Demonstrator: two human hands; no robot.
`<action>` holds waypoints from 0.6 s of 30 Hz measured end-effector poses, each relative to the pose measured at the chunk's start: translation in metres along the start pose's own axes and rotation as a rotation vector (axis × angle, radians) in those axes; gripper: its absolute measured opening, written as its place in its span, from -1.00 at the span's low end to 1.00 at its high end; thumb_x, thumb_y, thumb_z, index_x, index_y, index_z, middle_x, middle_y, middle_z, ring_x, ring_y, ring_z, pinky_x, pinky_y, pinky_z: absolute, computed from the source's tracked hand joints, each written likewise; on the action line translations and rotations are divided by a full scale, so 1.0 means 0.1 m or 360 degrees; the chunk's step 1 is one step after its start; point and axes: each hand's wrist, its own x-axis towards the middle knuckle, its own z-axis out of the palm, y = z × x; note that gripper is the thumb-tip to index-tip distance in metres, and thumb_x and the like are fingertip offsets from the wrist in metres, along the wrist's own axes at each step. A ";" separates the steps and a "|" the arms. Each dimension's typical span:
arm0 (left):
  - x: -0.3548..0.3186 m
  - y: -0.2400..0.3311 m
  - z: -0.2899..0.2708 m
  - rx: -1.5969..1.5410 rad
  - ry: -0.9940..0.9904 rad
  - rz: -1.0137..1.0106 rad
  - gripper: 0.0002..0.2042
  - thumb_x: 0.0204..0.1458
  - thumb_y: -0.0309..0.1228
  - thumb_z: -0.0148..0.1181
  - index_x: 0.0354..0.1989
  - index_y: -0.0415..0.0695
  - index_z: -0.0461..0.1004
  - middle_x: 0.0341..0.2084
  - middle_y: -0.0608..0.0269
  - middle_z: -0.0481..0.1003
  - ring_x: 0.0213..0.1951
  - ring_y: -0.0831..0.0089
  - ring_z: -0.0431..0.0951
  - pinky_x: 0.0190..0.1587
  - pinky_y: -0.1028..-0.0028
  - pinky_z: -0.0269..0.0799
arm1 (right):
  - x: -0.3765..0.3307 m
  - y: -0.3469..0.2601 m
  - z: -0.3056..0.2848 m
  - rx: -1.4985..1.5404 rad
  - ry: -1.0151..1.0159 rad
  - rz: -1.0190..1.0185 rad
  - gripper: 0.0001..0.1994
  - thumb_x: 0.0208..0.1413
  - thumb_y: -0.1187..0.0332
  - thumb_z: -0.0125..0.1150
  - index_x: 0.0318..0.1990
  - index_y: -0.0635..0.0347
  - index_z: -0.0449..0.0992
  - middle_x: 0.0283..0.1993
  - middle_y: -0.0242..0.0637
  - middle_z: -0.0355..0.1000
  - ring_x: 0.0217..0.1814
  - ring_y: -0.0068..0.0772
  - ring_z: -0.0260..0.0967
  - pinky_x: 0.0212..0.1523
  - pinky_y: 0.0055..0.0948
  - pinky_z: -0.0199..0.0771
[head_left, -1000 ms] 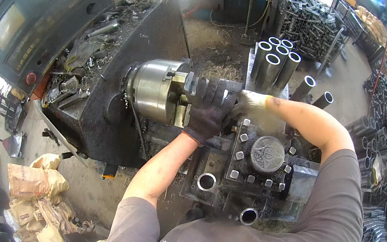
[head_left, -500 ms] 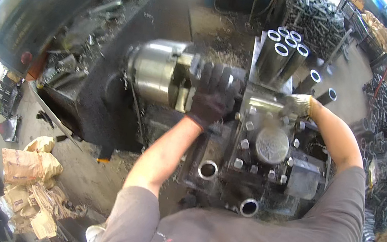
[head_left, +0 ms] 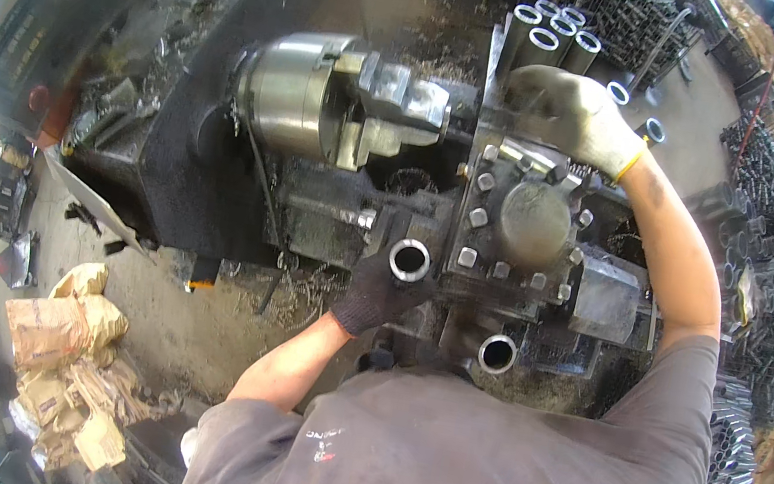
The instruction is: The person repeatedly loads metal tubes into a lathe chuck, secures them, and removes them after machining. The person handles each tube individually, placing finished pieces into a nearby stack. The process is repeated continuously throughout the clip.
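Observation:
My left hand (head_left: pixel 377 293), in a dark glove, is closed around a short metal tube (head_left: pixel 409 261) that stands upright at the near side of the lathe. The tube's bright ring-shaped end faces up. My right hand (head_left: pixel 584 119), in a pale glove with blackened fingers, is over the far side of the bolted tool post (head_left: pixel 534 220). Behind it several dark tubes with shiny ends (head_left: pixel 543 40) stand close together. Its fingers are blurred, and whether they grip anything is unclear. To the left is the steel lathe chuck (head_left: pixel 294 94) with stepped jaws (head_left: pixel 401 92).
A second upright tube (head_left: pixel 497 354) stands close to my body. Two more tubes (head_left: pixel 654 131) are beyond my right wrist. Piled tubes (head_left: pixel 726 468) line the right side. Metal chips (head_left: pixel 142 92) lie left of the chuck, and paper sacks (head_left: pixel 54 331) lie on the floor at lower left.
My left hand has left the chuck jaws and come nearer, onto the upright tube. My right hand has moved from the tool post's far right edge, away from me, toward the standing tubes.

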 end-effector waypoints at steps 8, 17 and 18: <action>0.91 1.13 -1.00 -0.0325 -0.0391 0.0165 -0.45 0.10 -0.01 0.47 0.10 -0.18 0.62 -0.08 0.01 0.70 -0.05 0.30 0.70 0.09 0.27 0.58 | 0.38 -0.93 0.02 -0.0767 0.0097 -0.1072 -0.88 0.12 0.43 0.26 -0.21 0.16 0.67 -0.42 -0.22 0.59 -0.39 -0.19 0.62 -0.28 -0.30 0.72; 0.14 0.01 -0.98 0.0011 0.0249 -0.0216 -0.57 0.17 -0.16 0.39 0.10 -0.19 0.61 -0.01 0.01 0.67 0.00 0.27 0.68 0.11 0.31 0.55 | 0.10 0.23 0.24 -0.0867 -0.0690 0.0424 -0.75 -0.22 0.25 0.45 -0.33 0.12 0.72 -0.41 -0.02 0.63 -0.36 0.09 0.65 -0.28 -0.05 0.65; 0.00 -0.16 -0.93 -0.0255 0.0220 -0.0278 -0.58 0.17 -0.18 0.40 0.09 -0.21 0.61 -0.02 0.04 0.68 -0.01 0.33 0.68 0.09 0.35 0.55 | 0.09 0.32 0.35 -0.0922 -0.0647 0.0312 -0.73 -0.20 0.16 0.47 -0.39 0.13 0.71 -0.44 -0.02 0.61 -0.37 0.10 0.64 -0.28 -0.06 0.65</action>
